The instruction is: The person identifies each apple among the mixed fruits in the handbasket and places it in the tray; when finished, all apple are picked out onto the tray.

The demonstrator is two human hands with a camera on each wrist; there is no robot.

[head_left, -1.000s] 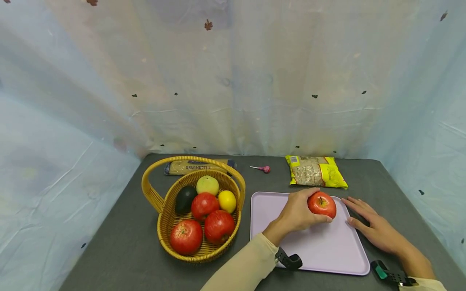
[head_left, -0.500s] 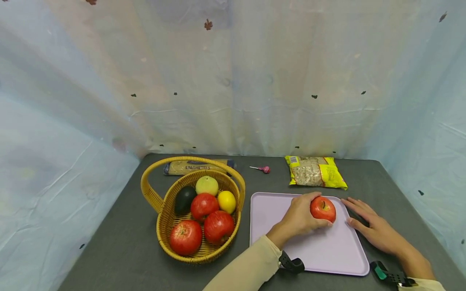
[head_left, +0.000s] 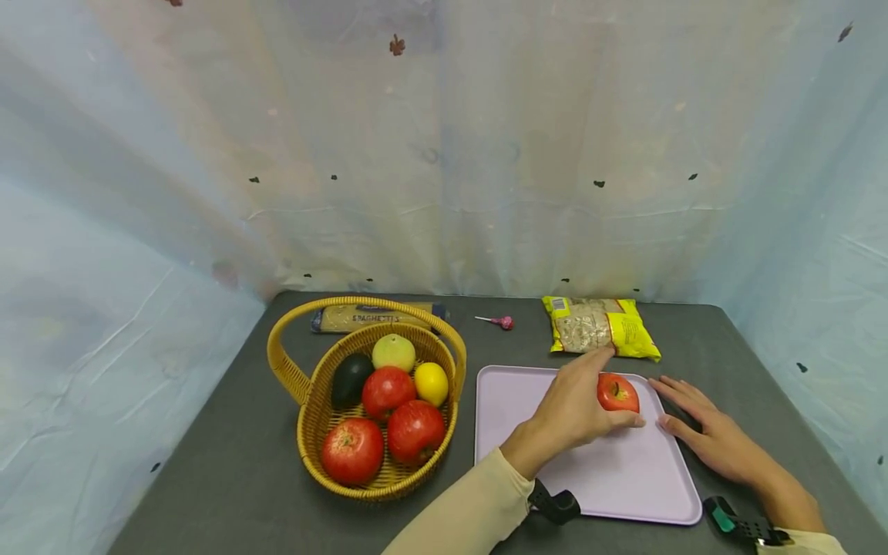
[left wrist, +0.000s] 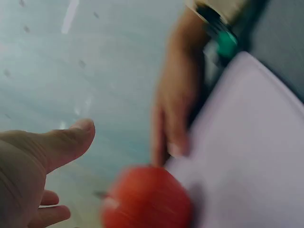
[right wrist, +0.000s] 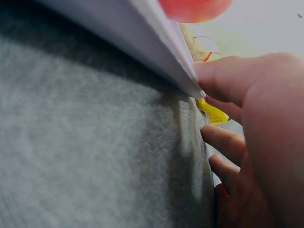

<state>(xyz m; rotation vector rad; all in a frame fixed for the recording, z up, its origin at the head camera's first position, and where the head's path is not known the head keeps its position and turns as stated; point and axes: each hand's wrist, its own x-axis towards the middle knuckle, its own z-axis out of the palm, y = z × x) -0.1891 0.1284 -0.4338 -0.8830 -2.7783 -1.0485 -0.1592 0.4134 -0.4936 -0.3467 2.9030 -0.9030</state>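
Note:
A red apple (head_left: 617, 392) sits on the lilac tray (head_left: 624, 478) near its far right corner. My left hand (head_left: 572, 401) is beside it, thumb and fingers spread. In the left wrist view a gap shows between the thumb of my left hand (left wrist: 61, 145) and the blurred apple (left wrist: 147, 202). My right hand (head_left: 714, 435) lies at the tray's right edge with fingers extended. Seen from the right wrist, a fingertip of my right hand (right wrist: 256, 118) touches the tray's rim (right wrist: 183, 71).
Left of the tray stands a handled wicker basket (head_left: 378, 493) with several fruits, among them a yellow lemon-like one (head_left: 432, 384) and a dark green one (head_left: 351, 381). Behind are a spaghetti pack (head_left: 340, 317), a lollipop (head_left: 505, 323) and a yellow bag (head_left: 600, 327). A curtain surrounds the table.
My left hand has lowered the apple to the tray and let go of it; its fingers have spread away from the fruit. My right hand has stayed at the tray's edge.

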